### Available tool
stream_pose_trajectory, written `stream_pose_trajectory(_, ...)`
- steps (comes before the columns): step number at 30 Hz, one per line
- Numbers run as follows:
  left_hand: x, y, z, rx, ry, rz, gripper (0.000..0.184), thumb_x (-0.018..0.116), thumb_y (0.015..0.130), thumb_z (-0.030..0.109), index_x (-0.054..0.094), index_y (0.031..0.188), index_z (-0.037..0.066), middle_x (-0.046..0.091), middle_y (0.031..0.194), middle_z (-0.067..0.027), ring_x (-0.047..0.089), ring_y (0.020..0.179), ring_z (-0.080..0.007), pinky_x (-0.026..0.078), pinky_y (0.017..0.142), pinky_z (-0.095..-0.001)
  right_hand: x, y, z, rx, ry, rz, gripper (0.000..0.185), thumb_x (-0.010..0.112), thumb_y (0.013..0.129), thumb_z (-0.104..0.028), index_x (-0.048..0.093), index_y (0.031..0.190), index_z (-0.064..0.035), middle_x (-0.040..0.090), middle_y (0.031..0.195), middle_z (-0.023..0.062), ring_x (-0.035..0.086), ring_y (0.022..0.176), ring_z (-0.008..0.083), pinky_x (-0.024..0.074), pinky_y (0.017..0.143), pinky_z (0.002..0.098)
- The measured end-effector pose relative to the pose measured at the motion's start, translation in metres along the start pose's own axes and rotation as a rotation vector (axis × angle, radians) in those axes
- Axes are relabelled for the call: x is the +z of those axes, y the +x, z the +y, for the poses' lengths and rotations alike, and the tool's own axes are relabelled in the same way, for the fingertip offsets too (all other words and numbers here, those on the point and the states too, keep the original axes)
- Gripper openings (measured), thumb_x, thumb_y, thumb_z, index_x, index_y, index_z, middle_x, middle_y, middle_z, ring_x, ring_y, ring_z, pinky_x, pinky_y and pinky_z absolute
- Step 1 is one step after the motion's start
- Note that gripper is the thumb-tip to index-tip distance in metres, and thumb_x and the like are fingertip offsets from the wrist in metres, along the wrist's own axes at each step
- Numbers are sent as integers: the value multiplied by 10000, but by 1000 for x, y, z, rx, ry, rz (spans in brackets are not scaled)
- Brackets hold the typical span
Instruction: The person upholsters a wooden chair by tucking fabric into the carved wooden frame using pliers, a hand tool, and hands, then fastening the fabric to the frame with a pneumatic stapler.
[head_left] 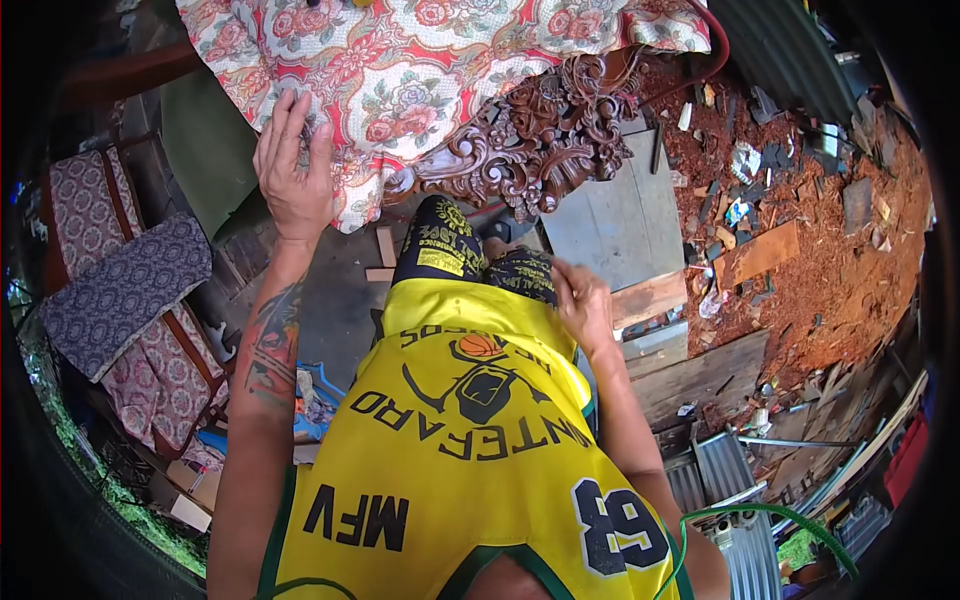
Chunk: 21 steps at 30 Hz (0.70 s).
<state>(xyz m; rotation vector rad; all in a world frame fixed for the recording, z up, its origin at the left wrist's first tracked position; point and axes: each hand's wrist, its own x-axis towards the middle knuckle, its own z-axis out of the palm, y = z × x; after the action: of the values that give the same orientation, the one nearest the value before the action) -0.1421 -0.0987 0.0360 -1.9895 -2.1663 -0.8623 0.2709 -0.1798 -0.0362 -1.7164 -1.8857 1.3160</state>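
Observation:
My left hand [296,167] lies on the left edge of a red and white floral cloth [400,70], fingers stretched out and pointing up. The cloth drapes over a piece of furniture whose dark carved wood [530,140] shows along its lower right edge. My right hand [583,303] is beside my right thigh, near the hem of the yellow shirt, with its fingers curled together. Whatever it may hold is too small or hidden to name.
Patterned cushions [130,275] are stacked at the left. Grey boards [615,220] lie right of my knees, beside reddish ground [850,260] strewn with scraps. Corrugated metal sheets [740,500] are at the lower right. A green cord [790,515] crosses there.

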Motion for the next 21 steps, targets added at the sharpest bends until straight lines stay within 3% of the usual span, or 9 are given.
stream_pose_trajectory(3, 1, -1, 2, 3, -3, -6, 403, 679, 1040, 195, 674, 1415, 47, 640, 1494, -167, 611, 1361, -357, 426, 1157, -455, -1, 60, -69, -347, 171, 281, 163, 700, 987, -114, 770, 1125, -62, 738, 881, 157, 716, 765, 381, 570, 701, 449)
stream_pose_trajectory(5, 0, 0, 1, 4, 3, 0, 403, 678, 1041, 196, 674, 1416, 48, 639, 1496, -165, 610, 1363, -357, 424, 1160, -451, 2, 109, -99, -518, 97, 327, 146, 705, 980, -123, 767, 1109, -91, 728, 854, 140, 719, 751, 371, 574, 671, 457)
stream_pose_trajectory(8, 2, 0, 1, 10, 16, 2, 404, 677, 1042, 198, 673, 1418, 50, 639, 1498, -161, 610, 1363, -356, 424, 1161, -446, 10, 150, -120, -478, -40, 315, 164, 689, 970, -144, 767, 1114, -134, 744, 882, 139, 737, 792, 370, 593, 691, 467)
stream_pose_trajectory(10, 2, 0, 0, 34, 26, 10, 399, 674, 1044, 197, 676, 1415, 50, 641, 1496, -165, 611, 1362, -359, 429, 1155, -448, 12, 163, -125, -406, -219, 174, 241, 662, 954, -172, 769, 1170, -178, 752, 908, 152, 746, 822, 378, 605, 715, 494)
stream_pose_trajectory(14, 1, -1, 2, 11, 26, -7, 392, 672, 1045, 188, 678, 1411, 47, 642, 1494, -170, 614, 1358, -359, 437, 1148, -446, 7, 184, -124, -495, -217, 89, 367, 605, 946, -180, 757, 1273, -245, 762, 937, 178, 742, 847, 401, 601, 743, 524)
stream_pose_trajectory(17, 2, -2, 0, 20, -7, 27, 405, 716, 1016, 215, 697, 1388, 55, 664, 1456, -167, 639, 1308, -371, 460, 1117, -461, 6, 198, -126, -507, -190, 51, 386, 588, 946, -181, 753, 1287, -258, 764, 940, 195, 745, 881, 396, 600, 758, 523)
stream_pose_trajectory(21, 2, -1, 1, 21, -4, 14, 385, 670, 1048, 179, 679, 1406, 38, 643, 1492, -174, 620, 1349, -359, 445, 1139, -438, 6, 204, -131, -493, -223, 49, 363, 572, 952, -192, 760, 1256, -255, 766, 941, 196, 746, 903, 398, 597, 785, 531)
